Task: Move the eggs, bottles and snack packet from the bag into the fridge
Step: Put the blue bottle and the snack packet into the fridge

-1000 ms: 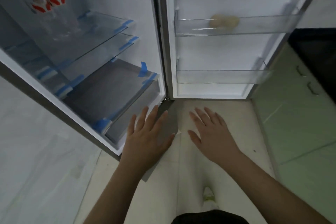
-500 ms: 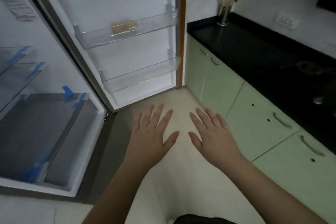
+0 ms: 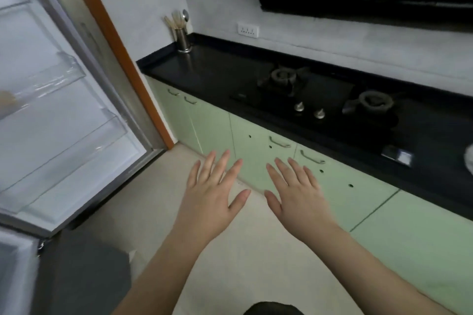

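Note:
My left hand (image 3: 212, 194) and my right hand (image 3: 297, 194) hover side by side over the floor, palms down, fingers spread and holding nothing. The open fridge door (image 3: 64, 110) fills the left side, with clear plastic door shelves (image 3: 64, 77). A pale egg (image 3: 6, 102) shows blurred at the far left edge in a door shelf. A white thing (image 3: 469, 158) peeks in at the right edge on the counter; I cannot tell what it is. No bottles or snack packet are in sight.
A black countertop (image 3: 217, 69) with a gas hob (image 3: 320, 94) runs along the right over pale green cabinets (image 3: 384, 212). A metal utensil holder (image 3: 182, 38) stands in the counter's far corner. Beige floor (image 3: 230, 263) lies under my hands.
My view has swung right, from the fridge interior to the counter and hob. Both hands stay spread and empty in front of me.

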The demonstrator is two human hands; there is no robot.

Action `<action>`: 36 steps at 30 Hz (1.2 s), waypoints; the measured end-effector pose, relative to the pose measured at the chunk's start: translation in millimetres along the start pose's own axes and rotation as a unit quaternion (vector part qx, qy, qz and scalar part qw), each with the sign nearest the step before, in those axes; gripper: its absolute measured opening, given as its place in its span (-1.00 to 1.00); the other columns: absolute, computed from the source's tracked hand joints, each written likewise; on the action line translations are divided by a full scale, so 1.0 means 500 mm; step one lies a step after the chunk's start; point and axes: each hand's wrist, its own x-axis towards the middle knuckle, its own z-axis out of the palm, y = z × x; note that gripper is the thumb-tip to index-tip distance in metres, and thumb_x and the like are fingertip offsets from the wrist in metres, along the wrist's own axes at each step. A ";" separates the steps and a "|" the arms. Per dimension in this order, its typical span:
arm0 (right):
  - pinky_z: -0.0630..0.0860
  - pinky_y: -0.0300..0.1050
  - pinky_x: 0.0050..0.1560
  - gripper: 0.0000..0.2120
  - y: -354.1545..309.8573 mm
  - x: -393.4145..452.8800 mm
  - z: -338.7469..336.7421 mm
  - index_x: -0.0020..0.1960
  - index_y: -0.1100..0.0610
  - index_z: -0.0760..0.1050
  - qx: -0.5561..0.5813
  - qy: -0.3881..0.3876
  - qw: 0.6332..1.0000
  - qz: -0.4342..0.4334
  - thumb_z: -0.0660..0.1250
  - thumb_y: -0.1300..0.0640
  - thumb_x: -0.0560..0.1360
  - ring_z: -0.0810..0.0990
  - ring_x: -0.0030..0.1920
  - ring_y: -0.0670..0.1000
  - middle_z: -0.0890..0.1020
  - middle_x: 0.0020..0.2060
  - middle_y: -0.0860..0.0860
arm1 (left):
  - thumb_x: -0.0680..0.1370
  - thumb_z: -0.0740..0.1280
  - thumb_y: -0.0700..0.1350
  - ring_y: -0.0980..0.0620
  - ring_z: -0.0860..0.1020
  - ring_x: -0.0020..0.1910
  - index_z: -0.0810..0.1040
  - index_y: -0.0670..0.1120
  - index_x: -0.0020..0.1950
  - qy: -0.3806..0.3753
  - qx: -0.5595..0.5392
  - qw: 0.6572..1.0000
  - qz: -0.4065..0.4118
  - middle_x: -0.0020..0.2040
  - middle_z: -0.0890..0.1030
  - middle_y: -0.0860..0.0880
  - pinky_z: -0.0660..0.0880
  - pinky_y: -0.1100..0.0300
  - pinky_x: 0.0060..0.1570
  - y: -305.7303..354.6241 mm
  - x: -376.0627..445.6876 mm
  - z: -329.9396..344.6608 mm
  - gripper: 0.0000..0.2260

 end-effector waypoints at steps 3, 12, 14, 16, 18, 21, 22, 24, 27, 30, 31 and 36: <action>0.26 0.14 0.40 -0.43 0.075 -0.027 -0.002 0.43 0.08 0.39 -0.004 -0.002 0.999 0.048 -0.01 -0.16 0.56 0.39 0.41 0.16 0.47 0.39 0.06 | 0.60 -0.15 0.33 -0.06 0.04 0.57 0.16 0.11 0.56 -0.001 -0.001 0.999 0.038 0.59 0.16 0.01 -0.14 -0.03 0.49 0.071 0.038 0.010 -0.41; 0.31 0.18 0.41 -0.41 0.202 -0.066 -0.016 0.45 0.10 0.36 0.010 0.001 0.988 0.155 -0.05 -0.16 0.56 0.35 0.45 0.16 0.43 0.43 0.06 | 0.59 -0.16 0.33 -0.03 -0.03 0.58 0.11 0.11 0.57 -0.016 -0.023 0.988 0.153 0.60 0.09 0.03 -0.11 -0.04 0.49 0.194 0.141 0.052 -0.40; 0.29 0.17 0.42 -0.42 0.221 -0.069 -0.018 0.46 0.11 0.34 0.011 0.010 0.983 0.185 -0.03 -0.16 0.57 0.32 0.47 0.15 0.41 0.44 0.05 | 0.60 -0.14 0.34 -0.05 0.01 0.58 0.15 0.09 0.56 -0.019 -0.023 0.983 0.180 0.59 0.14 0.02 -0.06 -0.07 0.49 0.203 0.172 0.062 -0.40; 0.29 0.17 0.42 -0.43 0.237 -0.071 -0.017 0.46 0.10 0.33 0.007 0.018 0.976 0.218 -0.03 -0.16 0.57 0.31 0.47 0.16 0.40 0.44 0.05 | 0.60 -0.12 0.33 -0.05 0.02 0.58 0.18 0.08 0.56 -0.023 -0.023 0.977 0.211 0.59 0.15 0.01 -0.04 -0.08 0.49 0.214 0.203 0.075 -0.40; 0.30 0.17 0.40 -0.43 0.245 -0.075 -0.019 0.46 0.10 0.33 0.002 0.021 0.968 0.251 -0.03 -0.16 0.57 0.32 0.46 0.17 0.40 0.44 0.06 | 0.61 -0.13 0.32 -0.07 0.04 0.57 0.19 0.08 0.55 -0.022 -0.032 0.971 0.237 0.58 0.18 -0.01 -0.05 -0.07 0.48 0.227 0.233 0.080 -0.41; 0.31 0.16 0.39 -0.43 0.254 -0.081 -0.025 0.46 0.10 0.34 -0.010 0.023 0.956 0.292 -0.01 -0.15 0.56 0.35 0.45 0.17 0.42 0.43 0.05 | 0.62 -0.15 0.31 -0.09 0.10 0.56 0.22 0.06 0.55 -0.013 -0.042 0.961 0.274 0.57 0.22 -0.02 0.00 -0.08 0.48 0.247 0.276 0.087 -0.41; 0.29 0.15 0.40 -0.43 0.257 -0.084 -0.026 0.47 0.10 0.33 -0.013 0.022 0.952 0.306 -0.01 -0.15 0.56 0.34 0.45 0.16 0.41 0.44 0.05 | 0.61 -0.16 0.31 -0.09 0.10 0.56 0.21 0.06 0.55 -0.016 -0.045 0.957 0.287 0.57 0.21 -0.02 0.02 -0.09 0.49 0.253 0.289 0.090 -0.40; 0.24 0.13 0.43 -0.42 0.263 -0.093 -0.026 0.49 0.08 0.30 -0.018 0.015 0.942 0.335 -0.03 -0.16 0.57 0.30 0.48 0.14 0.38 0.46 0.04 | 0.61 -0.17 0.32 -0.10 0.10 0.56 0.21 0.06 0.55 -0.018 -0.055 0.950 0.306 0.57 0.22 -0.03 0.06 -0.12 0.49 0.264 0.310 0.101 -0.39; 0.16 0.10 0.46 -0.41 0.278 -0.115 -0.029 0.52 0.06 0.23 -0.025 0.010 0.925 0.380 -0.06 -0.18 0.57 0.23 0.51 0.12 0.31 0.50 0.02 | 0.60 -0.18 0.33 -0.11 0.11 0.55 0.22 0.06 0.55 -0.028 -0.063 0.936 0.346 0.56 0.23 -0.02 0.05 -0.12 0.50 0.297 0.333 0.119 -0.38; 0.13 0.10 0.48 -0.39 0.298 -0.152 -0.041 0.53 0.04 0.20 -0.032 0.010 0.906 0.421 -0.10 -0.19 0.57 0.20 0.52 0.12 0.28 0.51 0.01 | 0.61 -0.16 0.31 -0.12 0.13 0.55 0.22 0.05 0.55 -0.029 -0.077 0.917 0.389 0.56 0.25 -0.02 -0.02 -0.08 0.48 0.353 0.346 0.129 -0.39; 0.11 0.09 0.49 -0.39 0.308 -0.168 -0.046 0.54 0.04 0.18 -0.036 0.009 0.900 0.434 -0.11 -0.20 0.57 0.19 0.53 0.11 0.27 0.52 0.00 | 0.61 -0.15 0.30 -0.13 0.13 0.55 0.21 0.05 0.55 -0.026 -0.081 0.912 0.401 0.56 0.25 -0.03 -0.04 -0.07 0.47 0.376 0.349 0.129 -0.40; 0.13 0.09 0.48 -0.41 0.371 -0.253 -0.067 0.53 0.04 0.20 -0.049 0.024 0.864 0.501 -0.06 -0.18 0.57 0.21 0.52 0.12 0.29 0.51 0.01 | 0.62 -0.05 0.22 -0.15 0.19 0.53 0.23 0.02 0.55 -0.020 -0.100 0.887 0.451 0.53 0.30 -0.05 0.02 -0.08 0.46 0.503 0.351 0.127 -0.45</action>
